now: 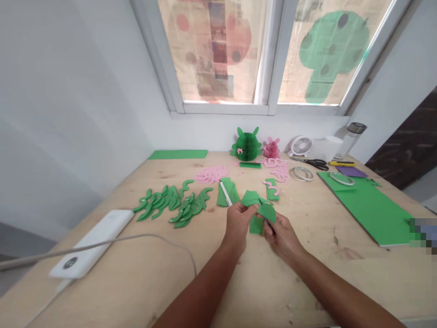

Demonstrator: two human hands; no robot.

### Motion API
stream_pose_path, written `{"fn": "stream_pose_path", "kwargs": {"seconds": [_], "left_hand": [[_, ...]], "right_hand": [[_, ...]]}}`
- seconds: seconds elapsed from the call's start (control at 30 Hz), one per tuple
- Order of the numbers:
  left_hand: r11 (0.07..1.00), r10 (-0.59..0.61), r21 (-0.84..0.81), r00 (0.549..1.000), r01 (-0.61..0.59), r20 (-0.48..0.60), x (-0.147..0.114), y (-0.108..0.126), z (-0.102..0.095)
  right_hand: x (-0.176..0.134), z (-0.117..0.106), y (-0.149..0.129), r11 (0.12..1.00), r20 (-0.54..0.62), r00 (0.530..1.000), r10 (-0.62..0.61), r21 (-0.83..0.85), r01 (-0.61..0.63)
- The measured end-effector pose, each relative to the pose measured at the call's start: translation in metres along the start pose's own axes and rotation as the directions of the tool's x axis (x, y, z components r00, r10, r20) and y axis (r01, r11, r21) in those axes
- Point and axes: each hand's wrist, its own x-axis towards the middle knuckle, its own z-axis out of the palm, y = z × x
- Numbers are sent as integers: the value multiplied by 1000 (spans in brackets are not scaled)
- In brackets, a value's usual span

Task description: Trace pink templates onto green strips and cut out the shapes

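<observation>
Over the middle of the counter (129,287), the left hand (237,223) has its fingers pinched on green paper (251,197), seemingly steadying it; the right hand (283,232) curls its fingers snugly round a dark tool (269,224), scissors perhaps, mostly hidden by paper and knuckles. Toward the left edge, curved cut-outs (191,208) lie heaped, presumably clear of the elbows. A cable (136,236) runs out of view.

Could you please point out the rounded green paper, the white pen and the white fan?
Rounded green paper (267,212): head view, its face.
White pen (226,193): head view, its barrel.
White fan (302,146): head view, front grille.
</observation>
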Motion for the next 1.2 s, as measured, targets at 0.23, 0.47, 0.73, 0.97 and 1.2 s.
{"fn": "stream_pose_path", "kwargs": {"seconds": [0.23, 0.47, 0.73, 0.97, 1.2], "left_hand": [[1000, 5, 23, 1000, -5, 0, 1, 0, -1], [1000, 2, 27, 1000, -2, -13, 2, -1, -1], [1000, -26, 1, 999, 26, -32, 4, -2, -5], [1000, -10, 14, 999, 11, -30, 4, -3, -5], [1000, -3, 11, 1000, 4, -27, 2, 0, -1]], "right_hand": [[0, -1, 0, 999, 6, 1000, -1, -49, 2], [1, -4, 4, 998, -3, 1000, 11, -54, -11], [3, -4, 5, 997, -4, 1000, 5, -71, -5], [-1, 0, 1, 997, 8, 1000, 3, -71, -3], [1, -3, 5, 999, 6, 1000, 7, -51, -7]]}}
